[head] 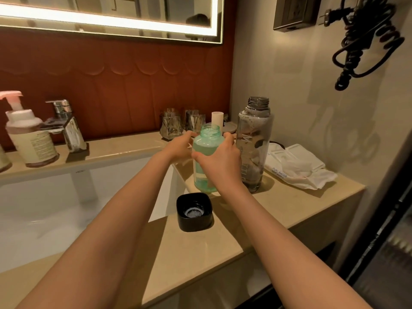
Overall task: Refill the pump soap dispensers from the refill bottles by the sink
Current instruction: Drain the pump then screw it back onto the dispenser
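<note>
An uncapped green bottle (205, 150) of pale liquid stands upright on the beige counter (278, 210), right of the sink. My right hand (219, 159) grips its body from the front and right. My left hand (181, 144) holds it from the left, fingers partly hidden behind it. Just right of it stands a tall clear grey bottle (255, 141), open at the top. A black square cap (194, 211) lies upside down on the counter in front. A pump dispenser (29, 137) with a pink pump head stands on the ledge at far left.
The white sink basin (55, 210) lies to the left, with a chrome tap (66, 126) on the ledge behind it. Glass tumblers (182, 124) stand at the back. A wet wipes pack (296, 168) lies at the right. A coiled black cord (367, 41) hangs on the wall.
</note>
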`<state>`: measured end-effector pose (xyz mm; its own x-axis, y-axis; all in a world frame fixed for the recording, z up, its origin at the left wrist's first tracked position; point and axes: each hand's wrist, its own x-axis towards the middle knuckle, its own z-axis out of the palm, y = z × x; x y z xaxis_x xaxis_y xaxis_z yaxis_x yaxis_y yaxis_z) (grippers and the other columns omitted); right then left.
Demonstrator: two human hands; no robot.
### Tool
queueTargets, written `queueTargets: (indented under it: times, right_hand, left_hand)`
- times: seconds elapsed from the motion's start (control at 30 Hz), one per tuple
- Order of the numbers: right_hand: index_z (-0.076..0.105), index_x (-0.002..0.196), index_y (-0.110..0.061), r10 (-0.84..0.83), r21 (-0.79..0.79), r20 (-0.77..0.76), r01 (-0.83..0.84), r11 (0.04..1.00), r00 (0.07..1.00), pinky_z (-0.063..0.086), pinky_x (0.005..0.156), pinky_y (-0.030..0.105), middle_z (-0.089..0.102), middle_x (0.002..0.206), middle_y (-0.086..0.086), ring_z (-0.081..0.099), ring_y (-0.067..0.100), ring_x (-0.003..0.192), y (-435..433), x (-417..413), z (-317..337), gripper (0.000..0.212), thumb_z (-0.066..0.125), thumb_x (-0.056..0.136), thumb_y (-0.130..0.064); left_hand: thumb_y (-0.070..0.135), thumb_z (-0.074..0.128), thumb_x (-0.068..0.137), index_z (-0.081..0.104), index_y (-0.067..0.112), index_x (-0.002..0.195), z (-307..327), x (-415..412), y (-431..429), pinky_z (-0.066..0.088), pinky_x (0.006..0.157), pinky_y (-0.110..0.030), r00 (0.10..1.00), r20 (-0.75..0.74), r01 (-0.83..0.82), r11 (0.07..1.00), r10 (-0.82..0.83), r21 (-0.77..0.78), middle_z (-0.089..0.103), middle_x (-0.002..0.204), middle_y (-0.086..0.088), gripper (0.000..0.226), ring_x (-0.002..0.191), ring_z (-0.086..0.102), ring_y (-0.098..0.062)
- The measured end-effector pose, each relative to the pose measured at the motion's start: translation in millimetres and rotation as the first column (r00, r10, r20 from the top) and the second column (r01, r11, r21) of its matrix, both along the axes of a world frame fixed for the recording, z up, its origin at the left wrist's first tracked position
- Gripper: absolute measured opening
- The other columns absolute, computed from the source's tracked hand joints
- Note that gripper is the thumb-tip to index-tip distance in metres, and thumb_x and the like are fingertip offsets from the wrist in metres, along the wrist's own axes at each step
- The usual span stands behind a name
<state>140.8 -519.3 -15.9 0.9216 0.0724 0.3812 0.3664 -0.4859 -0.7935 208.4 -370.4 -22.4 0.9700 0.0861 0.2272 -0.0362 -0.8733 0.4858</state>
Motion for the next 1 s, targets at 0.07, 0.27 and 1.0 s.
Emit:
queueTargets:
  times: [0.07,0.27,1.0]
  right_hand:
    - [0.022,0.146,-0.010,0.010,-0.007,-0.007,-0.010,1.000,1.000,0.042,0.097,0.033,0.043,0.139,0.009,0.043,0.024,0.126,-1.8,-0.8,2.1,0.088,0.074,0.078,-0.032]
    - [0.027,0.142,-0.012,0.042,0.012,-0.061,-0.041,0.999,0.997,0.042,0.096,0.034,0.044,0.138,0.008,0.045,0.024,0.125,-5.2,-2.8,5.9,0.084,0.076,0.077,-0.030]
    - [0.030,0.139,-0.010,0.072,-0.075,-0.130,-0.082,0.994,0.989,0.042,0.096,0.036,0.048,0.136,0.010,0.047,0.027,0.124,-6.8,-0.2,19.0,0.084,0.079,0.074,-0.031]
  left_hand:
    - [0.020,0.072,0.079,0.037,0.012,0.136,6.5,-16.4,8.1,0.041,0.099,-0.034,1.000,0.015,-0.008,0.999,0.008,-0.035,0.050,0.134,-0.009,0.067,0.119,0.050,-0.023]
    - [0.033,0.076,0.074,0.039,0.023,0.134,36.6,-63.0,43.9,0.032,0.097,-0.037,0.972,0.186,-0.159,0.986,0.146,0.057,0.056,0.127,0.001,0.071,0.119,0.051,-0.021]
    - [0.015,0.068,0.082,0.045,0.029,0.128,119.2,-134.7,41.5,0.019,0.098,-0.032,0.929,0.364,-0.148,0.833,-0.068,0.533,0.050,0.133,0.005,0.053,0.124,0.039,-0.017]
